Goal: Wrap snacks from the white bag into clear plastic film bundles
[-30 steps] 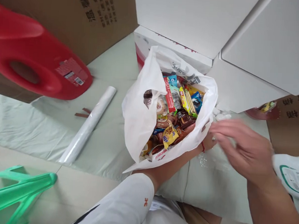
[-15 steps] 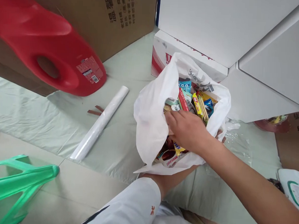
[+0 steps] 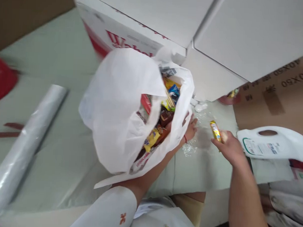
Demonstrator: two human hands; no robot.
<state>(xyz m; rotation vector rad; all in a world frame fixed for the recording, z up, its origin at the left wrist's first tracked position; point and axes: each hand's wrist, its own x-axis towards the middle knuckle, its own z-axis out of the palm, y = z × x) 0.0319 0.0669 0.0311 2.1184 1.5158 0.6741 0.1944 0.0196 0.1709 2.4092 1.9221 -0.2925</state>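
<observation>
Holding a gold-wrapped snack (image 3: 215,130) in the right hand (image 3: 229,147), to the right of a white plastic bag (image 3: 124,99).
Pinching its near end between thumb and closed fingers, with the far end jutting past the fingertips, over a pale green sheet (image 3: 191,177) and just left of a white handled jug (image 3: 278,145). Holding the left hand (image 3: 190,129) at the right rim of the bag, beside the packaged snacks (image 3: 151,139) inside, with fingers slightly spread; cannot tell whether gripping any plastic.
</observation>
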